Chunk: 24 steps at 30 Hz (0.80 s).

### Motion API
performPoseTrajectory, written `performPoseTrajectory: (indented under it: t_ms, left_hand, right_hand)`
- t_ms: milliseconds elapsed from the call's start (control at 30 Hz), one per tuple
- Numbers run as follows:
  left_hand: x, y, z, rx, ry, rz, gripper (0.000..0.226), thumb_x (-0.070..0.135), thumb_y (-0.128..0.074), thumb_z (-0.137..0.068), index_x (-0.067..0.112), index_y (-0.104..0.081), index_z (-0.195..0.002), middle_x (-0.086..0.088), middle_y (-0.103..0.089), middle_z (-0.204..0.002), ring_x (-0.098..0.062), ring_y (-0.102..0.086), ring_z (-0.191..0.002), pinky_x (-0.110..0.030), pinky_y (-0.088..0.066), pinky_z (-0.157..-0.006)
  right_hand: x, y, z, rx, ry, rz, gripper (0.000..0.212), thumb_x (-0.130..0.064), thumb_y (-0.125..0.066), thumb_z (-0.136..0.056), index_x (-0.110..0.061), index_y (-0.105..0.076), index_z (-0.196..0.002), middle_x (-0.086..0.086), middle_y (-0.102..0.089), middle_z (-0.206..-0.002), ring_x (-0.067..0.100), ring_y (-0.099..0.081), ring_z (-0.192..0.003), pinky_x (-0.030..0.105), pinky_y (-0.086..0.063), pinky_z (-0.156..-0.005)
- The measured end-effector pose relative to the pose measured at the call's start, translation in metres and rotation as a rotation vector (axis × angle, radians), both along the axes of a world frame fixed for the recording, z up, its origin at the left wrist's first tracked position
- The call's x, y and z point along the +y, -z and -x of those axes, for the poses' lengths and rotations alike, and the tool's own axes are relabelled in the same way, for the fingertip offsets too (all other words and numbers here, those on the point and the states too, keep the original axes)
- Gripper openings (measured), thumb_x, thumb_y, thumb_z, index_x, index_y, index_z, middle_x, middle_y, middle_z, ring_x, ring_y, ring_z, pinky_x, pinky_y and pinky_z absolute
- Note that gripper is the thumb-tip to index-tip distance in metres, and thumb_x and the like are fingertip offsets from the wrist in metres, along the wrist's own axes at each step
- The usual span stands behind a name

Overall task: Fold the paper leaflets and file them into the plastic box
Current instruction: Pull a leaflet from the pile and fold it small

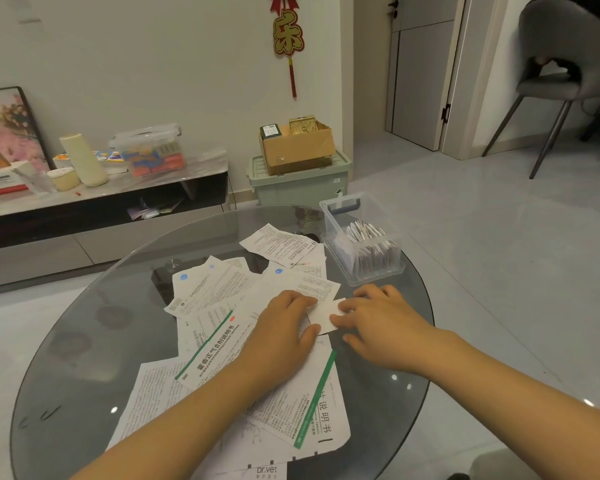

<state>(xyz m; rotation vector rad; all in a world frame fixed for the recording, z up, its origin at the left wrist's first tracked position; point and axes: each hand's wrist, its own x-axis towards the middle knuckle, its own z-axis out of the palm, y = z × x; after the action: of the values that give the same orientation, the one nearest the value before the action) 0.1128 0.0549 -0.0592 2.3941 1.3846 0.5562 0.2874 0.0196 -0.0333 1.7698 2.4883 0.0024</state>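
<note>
A small folded white leaflet [323, 317] lies on the round glass table [84, 341], pressed flat between both hands. My left hand [284, 327] holds its left edge with fingers and thumb. My right hand [378, 320] pins its right side, fingers bent on the paper. Several unfolded printed leaflets [215, 299] are spread over the table's middle and front, some with green stripes. The clear plastic box [361, 237] stands at the table's far right, open, with several folded leaflets standing inside.
A low cabinet [101, 195] along the back wall carries a lidded clear container, a pale cone and small boxes. A green storage bin [298, 181] with a cardboard box on top stands behind the table. A grey chair [561, 64] is at the far right.
</note>
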Motion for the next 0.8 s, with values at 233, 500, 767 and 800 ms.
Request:
performPoseTrajectory:
  t_ms: [233,500,767,800]
  left_hand:
    - [-0.009,-0.004,-0.002,0.141,0.046,-0.049,0.047,0.042,-0.043,-0.097,0.026,-0.036,-0.141,0.007,-0.035,-0.137,-0.011,-0.031,-0.126,-0.027,-0.024,-0.109]
    - [-0.008,-0.009,-0.003,0.149,0.059,0.018,0.049,0.043,-0.043,-0.096,0.026,-0.034,-0.142,0.009,-0.035,-0.139,-0.01,-0.03,-0.128,-0.029,-0.025,-0.111]
    - [-0.018,-0.02,0.005,0.135,0.036,0.059,0.051,0.046,-0.045,-0.094,0.028,-0.034,-0.142,0.01,-0.033,-0.141,-0.011,-0.03,-0.131,-0.033,-0.024,-0.113]
    - [-0.02,-0.022,0.007,0.149,0.028,0.066,0.052,0.046,-0.045,-0.094,0.029,-0.033,-0.142,0.01,-0.032,-0.142,-0.012,-0.029,-0.131,-0.032,-0.023,-0.113]
  right_hand:
    - [-0.001,0.002,-0.028,-0.077,0.129,-0.109,0.034,-0.029,-0.031,-0.099,-0.03,-0.062,-0.112,-0.008,-0.063,-0.103,0.021,-0.047,-0.103,0.035,-0.025,-0.098]
    - [-0.001,0.004,-0.038,-0.024,0.194,-0.213,0.025,-0.017,-0.039,-0.092,-0.019,-0.063,-0.088,-0.002,-0.059,-0.09,0.02,-0.048,-0.101,0.029,-0.025,-0.091]
    - [-0.008,-0.006,-0.032,0.146,0.122,-0.299,0.028,-0.024,-0.036,-0.094,-0.025,-0.062,-0.103,-0.01,-0.062,-0.107,0.016,-0.046,-0.105,0.027,-0.026,-0.087]
    - [-0.009,-0.007,-0.029,0.16,0.113,-0.307,0.029,-0.025,-0.035,-0.094,-0.026,-0.062,-0.105,-0.011,-0.062,-0.109,0.015,-0.046,-0.106,0.026,-0.026,-0.089]
